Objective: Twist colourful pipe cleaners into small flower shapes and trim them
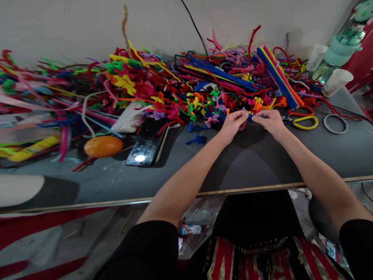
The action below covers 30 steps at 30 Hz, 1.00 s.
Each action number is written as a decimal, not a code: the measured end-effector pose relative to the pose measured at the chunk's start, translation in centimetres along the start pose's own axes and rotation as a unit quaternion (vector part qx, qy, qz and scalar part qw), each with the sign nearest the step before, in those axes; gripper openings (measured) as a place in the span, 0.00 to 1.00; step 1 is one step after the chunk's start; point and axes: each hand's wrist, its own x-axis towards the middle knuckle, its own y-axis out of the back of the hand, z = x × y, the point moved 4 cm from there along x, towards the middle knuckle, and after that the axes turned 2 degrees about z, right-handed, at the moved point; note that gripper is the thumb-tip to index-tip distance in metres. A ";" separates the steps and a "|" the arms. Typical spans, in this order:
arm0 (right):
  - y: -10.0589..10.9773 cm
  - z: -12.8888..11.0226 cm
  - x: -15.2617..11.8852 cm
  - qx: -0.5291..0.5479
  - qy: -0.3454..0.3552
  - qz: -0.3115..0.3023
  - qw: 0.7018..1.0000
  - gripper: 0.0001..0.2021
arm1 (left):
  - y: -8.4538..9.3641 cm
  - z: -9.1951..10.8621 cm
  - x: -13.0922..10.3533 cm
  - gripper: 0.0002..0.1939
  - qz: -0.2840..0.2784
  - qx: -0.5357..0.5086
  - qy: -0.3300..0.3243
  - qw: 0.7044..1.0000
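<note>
Several scraps of litter [190,229] lie on the floor [113,241] below the near edge of a table [116,182], whose dark grey top runs across the scene. Toward its near left rest an orange [103,146] and, right of that, a phone [145,146] with light glaring on its screen. Farther right lies a small blue fuzzy piece [197,139]. Beyond and right of it, the left hand [233,123] and right hand [270,122] almost meet, fingers bent, each with its tips pinched on a blue fuzzy stem [250,117] between them; the fingers hide most of it. Just right are yellow-handled scissors [305,127], then a roll of tape [345,126]. Past the hands spreads a heap of coloured stems and flowers [140,91], with bundles of straight stems [278,76] on its right part. Paper cups [338,82] and a bottle [339,50] stand far right. Farthest is a grey wall [72,27], a black cord [194,23] before it.
</note>
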 end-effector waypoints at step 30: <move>1.6 -0.1 -0.1 -0.154 0.206 0.160 0.953 0.04 | 0.1 0.3 0.2 0.06 -0.016 0.093 -0.097 0.991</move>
